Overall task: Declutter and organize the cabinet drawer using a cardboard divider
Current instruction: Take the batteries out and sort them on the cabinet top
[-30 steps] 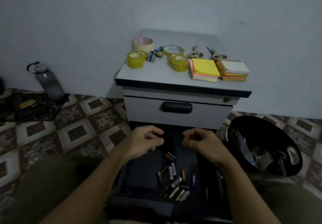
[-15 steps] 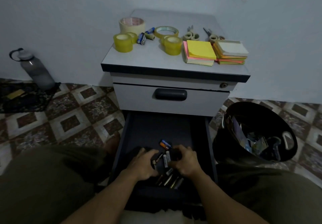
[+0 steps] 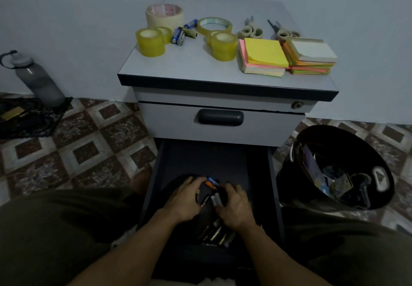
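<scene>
Down in the open bottom drawer (image 3: 207,156): loose batteries (image 3: 217,233) on its dark base, both hands among them.
Left hand (image 3: 185,198): fingers (image 3: 191,181) bent, tips at a blue-and-orange battery (image 3: 211,181); unable to tell whether gripping.
Right hand (image 3: 236,205): fingers (image 3: 231,188) curled round a few pale batteries (image 3: 215,200).
Cabinet tabletop (image 3: 189,69): tape rolls (image 3: 150,41), scissors (image 3: 250,30), sticky-note pads (image 3: 265,54), well apart from the drawer.
Right of the drawer: black bin (image 3: 287,185) on the tiled floor (image 3: 89,141).
</scene>
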`<action>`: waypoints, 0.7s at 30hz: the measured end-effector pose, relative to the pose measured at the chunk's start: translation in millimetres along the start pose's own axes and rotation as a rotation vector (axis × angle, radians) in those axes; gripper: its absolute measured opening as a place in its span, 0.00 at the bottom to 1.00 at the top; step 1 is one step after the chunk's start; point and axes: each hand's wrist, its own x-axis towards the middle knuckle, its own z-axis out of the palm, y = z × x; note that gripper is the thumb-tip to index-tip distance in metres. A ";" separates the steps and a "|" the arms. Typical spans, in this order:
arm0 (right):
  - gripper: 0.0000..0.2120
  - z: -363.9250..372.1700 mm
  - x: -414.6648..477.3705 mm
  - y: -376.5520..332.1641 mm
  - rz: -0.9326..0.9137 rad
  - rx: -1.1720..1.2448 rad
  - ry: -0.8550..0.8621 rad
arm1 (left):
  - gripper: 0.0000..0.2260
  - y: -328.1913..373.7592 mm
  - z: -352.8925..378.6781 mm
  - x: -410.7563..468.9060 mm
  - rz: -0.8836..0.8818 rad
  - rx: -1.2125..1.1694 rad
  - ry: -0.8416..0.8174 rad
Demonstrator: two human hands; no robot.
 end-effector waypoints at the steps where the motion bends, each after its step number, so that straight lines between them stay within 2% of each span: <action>1: 0.23 0.6 1.3 0.3 0.017 0.028 0.021 | 0.37 0.0 -1.0 3.0 0.015 0.009 0.000; 7: 0.26 2.1 6.3 5.8 0.110 0.202 0.128 | 0.35 0.2 -8.7 23.8 0.161 0.080 -0.085; 12: 0.27 3.1 8.6 8.7 0.119 0.122 0.101 | 0.25 4.2 -8.6 35.0 0.224 0.142 -0.061; 17: 0.19 4.0 12.2 8.2 0.157 0.199 0.171 | 0.17 -3.3 -6.7 27.0 0.132 0.154 0.062; 21: 0.17 3.3 13.0 7.6 0.161 0.209 0.182 | 0.21 -10.6 -9.5 16.5 0.103 0.094 0.079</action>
